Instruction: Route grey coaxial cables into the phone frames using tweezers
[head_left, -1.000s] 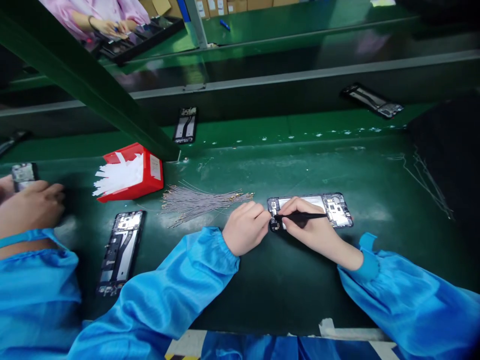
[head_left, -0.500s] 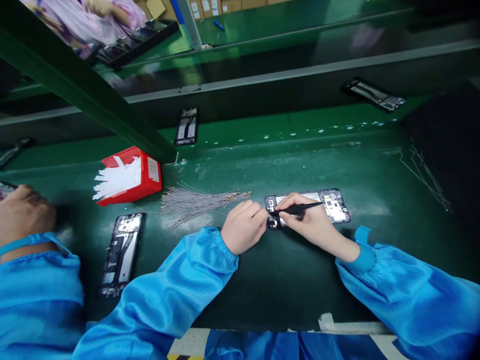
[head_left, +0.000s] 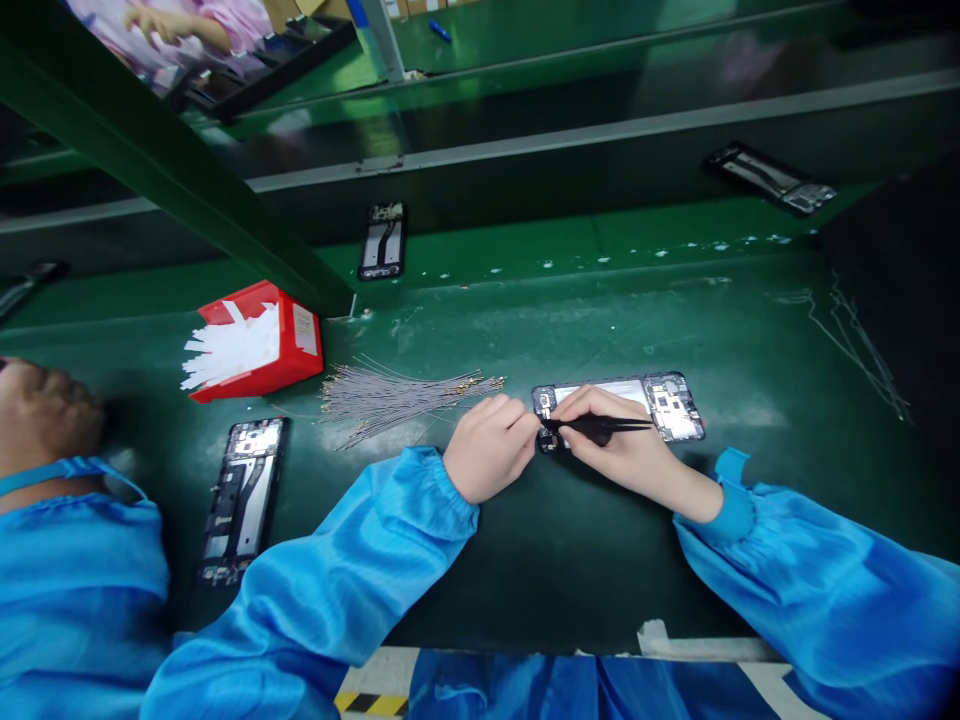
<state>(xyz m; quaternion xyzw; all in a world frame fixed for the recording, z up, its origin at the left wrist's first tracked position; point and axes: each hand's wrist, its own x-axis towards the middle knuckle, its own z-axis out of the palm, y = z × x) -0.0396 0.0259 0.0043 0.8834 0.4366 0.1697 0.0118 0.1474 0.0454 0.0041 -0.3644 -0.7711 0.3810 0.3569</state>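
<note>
An opened phone (head_left: pixel 677 405) lies crosswise on the green bench in front of me, its inner parts showing. My right hand (head_left: pixel 611 435) is over its middle, closed on black tweezers (head_left: pixel 626 425) whose tips point left, at the phone's left end. Against that same end rests my left hand (head_left: pixel 491 447), its fingers curled together; what they pinch, if anything, is hidden. Just left of my left hand is a bundle of thin grey cables (head_left: pixel 401 398) with gold-coloured ends.
A red bin (head_left: pixel 300 345) of white strips and another opened phone (head_left: pixel 246 490) are to the left. A co-worker's hand (head_left: pixel 45 415) is at the far left. More phones (head_left: pixel 383 240) lie along the back. Loose wires (head_left: pixel 859 340) are at right.
The view has shifted slightly. The tweezers in my right hand have tilted, their back end now lower. The co-worker's hand at the left has moved a little outward.
</note>
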